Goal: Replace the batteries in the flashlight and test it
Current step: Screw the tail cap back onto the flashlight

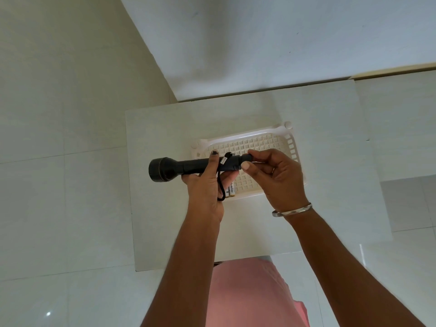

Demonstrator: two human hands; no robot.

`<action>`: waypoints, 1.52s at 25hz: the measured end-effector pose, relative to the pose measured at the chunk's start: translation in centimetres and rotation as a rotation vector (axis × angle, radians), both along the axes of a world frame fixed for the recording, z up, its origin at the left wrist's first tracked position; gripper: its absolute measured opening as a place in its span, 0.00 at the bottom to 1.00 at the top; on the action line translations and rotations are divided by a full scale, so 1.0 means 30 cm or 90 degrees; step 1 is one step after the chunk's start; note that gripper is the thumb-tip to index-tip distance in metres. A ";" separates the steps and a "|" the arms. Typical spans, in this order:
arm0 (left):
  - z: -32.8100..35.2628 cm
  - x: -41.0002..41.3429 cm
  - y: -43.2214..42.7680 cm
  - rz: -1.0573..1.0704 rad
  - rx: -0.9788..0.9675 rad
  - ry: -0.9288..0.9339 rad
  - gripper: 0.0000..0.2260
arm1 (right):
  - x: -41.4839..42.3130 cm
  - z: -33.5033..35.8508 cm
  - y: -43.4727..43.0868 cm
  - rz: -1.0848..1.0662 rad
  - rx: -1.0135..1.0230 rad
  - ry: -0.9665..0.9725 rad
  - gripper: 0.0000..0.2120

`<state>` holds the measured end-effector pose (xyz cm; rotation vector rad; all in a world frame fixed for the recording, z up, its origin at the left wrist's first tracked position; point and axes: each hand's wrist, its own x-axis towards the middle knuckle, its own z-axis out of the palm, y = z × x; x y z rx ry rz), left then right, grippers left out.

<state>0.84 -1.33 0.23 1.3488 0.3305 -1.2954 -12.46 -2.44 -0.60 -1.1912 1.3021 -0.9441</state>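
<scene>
A black flashlight (179,166) lies level above the white table, its wide head pointing left. My left hand (207,185) is wrapped around its barrel from below. My right hand (276,175) pinches the tail cap (246,158) at the flashlight's right end with thumb and fingers. A black wrist strap (220,185) hangs from the barrel in a loop. White batteries (231,189) with dark lettering lie in the near left corner of the basket, partly hidden behind my left hand.
A white perforated plastic basket (259,142) sits on the small white table (165,208) under my hands. Pale tiled floor surrounds the table; a white wall rises behind it. A metal bangle (291,210) circles my right wrist.
</scene>
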 end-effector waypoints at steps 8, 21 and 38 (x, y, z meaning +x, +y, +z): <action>-0.010 -0.024 -0.015 -0.151 -0.061 -0.087 0.35 | 0.010 0.009 -0.014 0.013 0.066 0.263 0.24; -0.024 0.008 -0.021 -0.192 -0.030 -0.137 0.28 | -0.067 -0.069 0.030 0.264 -0.246 0.459 0.24; -0.030 0.020 -0.010 -0.246 -0.028 -0.160 0.28 | -0.008 -0.032 0.071 0.064 0.063 0.090 0.18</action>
